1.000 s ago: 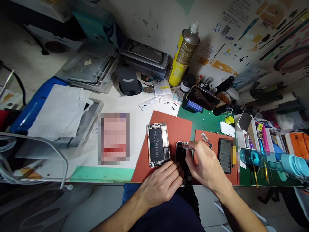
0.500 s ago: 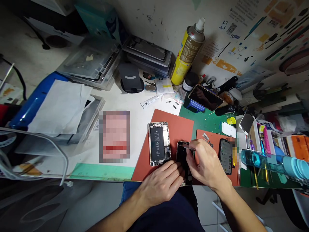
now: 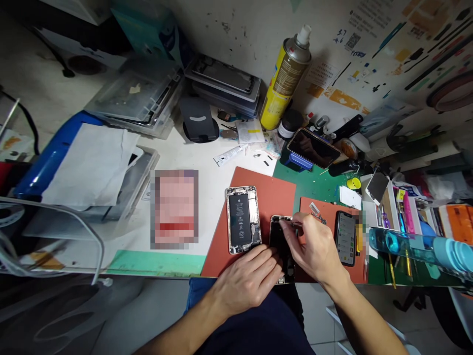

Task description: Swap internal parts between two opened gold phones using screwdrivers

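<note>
An opened phone body (image 3: 243, 221) with a black battery lies on the red-brown mat (image 3: 275, 190). Right of it, at the mat's front, is a dark phone part (image 3: 278, 236), partly covered by both hands. My left hand (image 3: 251, 276) rests with its fingers together on the left edge of that part. Over its upper right side is my right hand (image 3: 312, 244), thumb and fingers closed in a pinch; whatever it grips is hidden or too small to name. A lit phone (image 3: 346, 237) lies to the right.
A phone on a blue stand (image 3: 301, 161), a yellow spray can (image 3: 284, 79) and a black jar (image 3: 290, 124) stand behind the mat. On the right are a blue bottle (image 3: 417, 246) and an organiser with tools. Plastic boxes (image 3: 136, 98) are stacked at the left.
The fingers of my right hand have shifted slightly at the upper part of the dark phone part, and the thin tool visible there before no longer shows clearly. My left hand has stayed in place.
</note>
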`<move>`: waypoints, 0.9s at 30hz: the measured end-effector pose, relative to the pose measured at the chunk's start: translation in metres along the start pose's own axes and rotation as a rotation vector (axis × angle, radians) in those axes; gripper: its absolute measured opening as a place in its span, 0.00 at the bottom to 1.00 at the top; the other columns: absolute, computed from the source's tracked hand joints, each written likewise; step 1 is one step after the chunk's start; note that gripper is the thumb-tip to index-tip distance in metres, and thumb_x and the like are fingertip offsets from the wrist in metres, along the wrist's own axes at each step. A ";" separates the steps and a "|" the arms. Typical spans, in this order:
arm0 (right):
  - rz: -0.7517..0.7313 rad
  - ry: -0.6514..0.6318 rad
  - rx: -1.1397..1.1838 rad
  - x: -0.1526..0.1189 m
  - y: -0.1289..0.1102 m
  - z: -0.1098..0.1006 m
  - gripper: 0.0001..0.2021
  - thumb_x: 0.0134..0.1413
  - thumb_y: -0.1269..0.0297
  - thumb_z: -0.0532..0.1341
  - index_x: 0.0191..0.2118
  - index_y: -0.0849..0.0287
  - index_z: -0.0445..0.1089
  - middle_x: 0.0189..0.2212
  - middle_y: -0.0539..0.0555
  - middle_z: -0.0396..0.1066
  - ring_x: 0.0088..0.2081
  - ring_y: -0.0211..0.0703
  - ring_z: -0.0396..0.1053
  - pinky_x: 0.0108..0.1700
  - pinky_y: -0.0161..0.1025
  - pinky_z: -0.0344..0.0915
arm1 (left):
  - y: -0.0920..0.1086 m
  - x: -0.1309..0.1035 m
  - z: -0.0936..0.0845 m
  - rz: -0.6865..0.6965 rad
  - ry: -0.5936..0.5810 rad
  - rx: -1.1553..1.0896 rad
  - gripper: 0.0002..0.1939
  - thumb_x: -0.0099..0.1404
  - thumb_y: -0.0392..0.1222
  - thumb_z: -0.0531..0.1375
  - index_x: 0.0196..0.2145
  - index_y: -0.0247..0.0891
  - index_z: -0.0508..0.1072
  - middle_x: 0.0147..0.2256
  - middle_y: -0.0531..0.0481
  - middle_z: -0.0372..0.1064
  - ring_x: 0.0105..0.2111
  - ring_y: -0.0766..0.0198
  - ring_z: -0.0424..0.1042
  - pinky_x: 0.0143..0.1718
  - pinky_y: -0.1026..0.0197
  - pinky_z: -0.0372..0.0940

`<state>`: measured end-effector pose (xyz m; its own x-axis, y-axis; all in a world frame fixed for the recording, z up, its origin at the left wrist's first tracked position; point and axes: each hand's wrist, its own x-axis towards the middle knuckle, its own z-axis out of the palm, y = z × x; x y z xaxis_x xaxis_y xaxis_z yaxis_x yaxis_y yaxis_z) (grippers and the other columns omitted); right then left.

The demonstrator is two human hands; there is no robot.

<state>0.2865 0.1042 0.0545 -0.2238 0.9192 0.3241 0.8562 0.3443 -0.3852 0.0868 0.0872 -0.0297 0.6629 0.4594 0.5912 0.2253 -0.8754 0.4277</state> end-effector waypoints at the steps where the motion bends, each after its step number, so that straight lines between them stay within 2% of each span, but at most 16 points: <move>1: 0.006 0.001 0.006 -0.001 0.000 0.000 0.07 0.73 0.72 0.60 0.50 0.54 0.64 0.35 0.53 0.76 0.32 0.45 0.74 0.33 0.42 0.71 | 0.000 0.000 0.000 0.000 0.001 -0.003 0.09 0.73 0.30 0.65 0.50 0.32 0.80 0.45 0.42 0.83 0.48 0.54 0.82 0.59 0.47 0.78; 4: 0.038 -0.007 0.037 -0.005 -0.001 0.003 0.08 0.73 0.70 0.62 0.53 0.55 0.64 0.38 0.56 0.77 0.35 0.47 0.78 0.36 0.44 0.75 | 0.000 0.000 0.001 -0.002 0.001 -0.008 0.08 0.73 0.30 0.64 0.49 0.32 0.80 0.46 0.43 0.83 0.48 0.55 0.82 0.60 0.47 0.77; 9: 0.134 0.109 0.083 -0.017 0.003 0.004 0.07 0.74 0.71 0.62 0.51 0.53 0.66 0.34 0.51 0.76 0.30 0.43 0.77 0.32 0.39 0.73 | 0.001 0.000 0.000 -0.024 0.034 -0.001 0.07 0.74 0.31 0.66 0.49 0.31 0.79 0.43 0.43 0.83 0.48 0.53 0.82 0.59 0.46 0.78; 11: 0.254 0.183 0.154 -0.023 0.006 0.002 0.07 0.73 0.68 0.65 0.49 0.52 0.66 0.34 0.49 0.75 0.29 0.41 0.76 0.31 0.38 0.73 | 0.002 0.002 -0.005 -0.067 0.069 -0.056 0.09 0.73 0.31 0.66 0.50 0.31 0.78 0.42 0.44 0.82 0.47 0.54 0.82 0.54 0.48 0.79; 14: 0.515 0.280 0.288 -0.031 0.010 0.001 0.09 0.71 0.60 0.68 0.44 0.52 0.66 0.32 0.47 0.72 0.27 0.38 0.73 0.27 0.35 0.68 | 0.000 0.009 -0.014 -0.218 0.141 -0.094 0.11 0.74 0.28 0.64 0.52 0.34 0.77 0.41 0.46 0.82 0.42 0.58 0.81 0.46 0.52 0.78; 16: 0.659 0.320 0.414 -0.035 0.012 0.003 0.13 0.70 0.55 0.70 0.42 0.52 0.66 0.29 0.45 0.70 0.26 0.38 0.72 0.26 0.34 0.67 | -0.005 0.016 -0.020 -0.328 0.142 -0.068 0.11 0.76 0.29 0.61 0.52 0.38 0.77 0.42 0.47 0.82 0.41 0.59 0.80 0.47 0.53 0.77; 18: 0.744 0.349 0.561 -0.036 0.013 0.005 0.16 0.68 0.52 0.71 0.41 0.52 0.65 0.27 0.44 0.70 0.26 0.39 0.74 0.27 0.35 0.70 | -0.011 0.025 -0.022 -0.407 0.105 -0.045 0.10 0.79 0.32 0.59 0.53 0.40 0.76 0.44 0.47 0.82 0.42 0.59 0.80 0.49 0.52 0.77; 20: 0.784 0.360 0.690 -0.036 0.013 0.007 0.17 0.66 0.51 0.73 0.41 0.52 0.65 0.26 0.43 0.69 0.26 0.40 0.74 0.29 0.36 0.72 | -0.018 0.033 -0.021 -0.458 0.084 -0.054 0.08 0.81 0.36 0.57 0.53 0.40 0.75 0.44 0.48 0.81 0.42 0.59 0.80 0.49 0.53 0.77; 23: 0.813 0.357 0.808 -0.037 0.013 0.009 0.18 0.65 0.51 0.73 0.41 0.52 0.65 0.26 0.43 0.69 0.25 0.39 0.72 0.30 0.37 0.72 | -0.024 0.042 -0.016 -0.464 0.073 -0.093 0.07 0.82 0.39 0.56 0.51 0.40 0.75 0.44 0.49 0.80 0.42 0.60 0.80 0.47 0.54 0.76; 27: 0.812 0.352 0.897 -0.038 0.015 0.012 0.17 0.66 0.52 0.73 0.42 0.52 0.65 0.25 0.42 0.68 0.25 0.38 0.71 0.30 0.36 0.72 | -0.031 0.046 -0.014 -0.411 0.049 -0.084 0.10 0.83 0.36 0.54 0.44 0.39 0.75 0.39 0.51 0.79 0.39 0.63 0.78 0.45 0.57 0.75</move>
<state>0.3026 0.0764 0.0259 0.4720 0.8731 -0.1223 0.0405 -0.1600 -0.9863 0.0999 0.1373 -0.0063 0.4946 0.7762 0.3910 0.4035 -0.6035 0.6877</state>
